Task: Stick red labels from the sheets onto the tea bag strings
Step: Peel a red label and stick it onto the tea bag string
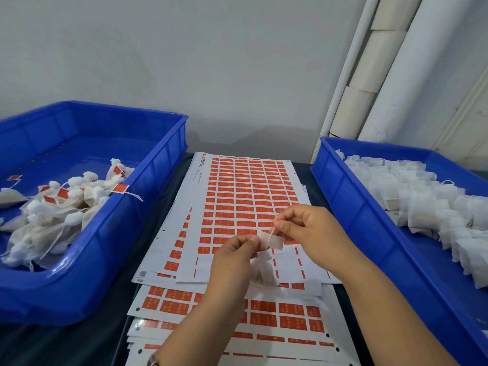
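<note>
Sheets of red labels (245, 196) lie stacked in the middle of the table. Above the top sheet, my left hand (232, 257) pinches the left end of a label (272, 241), whose pale back faces me. My right hand (309, 233) pinches the tea bag string (270, 237) and holds it across that label. The white tea bag (262, 273) hangs below my hands, partly hidden by my left hand.
A blue bin (111, 249) on the left holds tea bags with red labels. A blue bin (369, 215) on the right holds several unlabelled white tea bags. White pipes (369, 75) stand against the wall at the back right.
</note>
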A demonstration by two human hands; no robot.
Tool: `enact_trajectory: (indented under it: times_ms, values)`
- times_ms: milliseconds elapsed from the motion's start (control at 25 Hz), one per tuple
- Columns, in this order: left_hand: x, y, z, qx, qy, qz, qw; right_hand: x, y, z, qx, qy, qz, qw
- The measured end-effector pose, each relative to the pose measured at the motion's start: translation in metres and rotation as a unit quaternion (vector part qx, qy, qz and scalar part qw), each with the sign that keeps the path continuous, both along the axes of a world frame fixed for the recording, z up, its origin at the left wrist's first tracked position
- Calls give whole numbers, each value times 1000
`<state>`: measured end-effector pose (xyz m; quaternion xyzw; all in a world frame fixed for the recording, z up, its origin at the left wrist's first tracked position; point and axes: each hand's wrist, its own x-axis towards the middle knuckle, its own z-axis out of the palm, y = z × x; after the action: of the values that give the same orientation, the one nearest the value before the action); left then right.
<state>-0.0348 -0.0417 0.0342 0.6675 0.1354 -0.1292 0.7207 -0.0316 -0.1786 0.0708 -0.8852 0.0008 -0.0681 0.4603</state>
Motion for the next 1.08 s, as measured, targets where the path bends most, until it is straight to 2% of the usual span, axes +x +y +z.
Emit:
enact_trajectory:
  times_ms: [200, 480, 640, 840, 1080]
  values:
    - [3, 2, -2, 7, -13, -17, 1000, 2, 1, -1, 13, 3, -1, 1000]
    - [-1, 5, -4, 20, -102, -47, 993, 1, 2, 3, 33, 11, -24, 999]
    - [6, 2, -4, 13, -92, -55, 994, -2, 3, 9, 8, 5, -4, 1000]
    - [13, 4, -4, -14, -97, -110, 989, -5, 2, 14, 9, 4, 23, 1000]
    - [14, 2, -5, -8, -102, -101, 990, -4, 4, 14, 17, 3, 24, 1000]
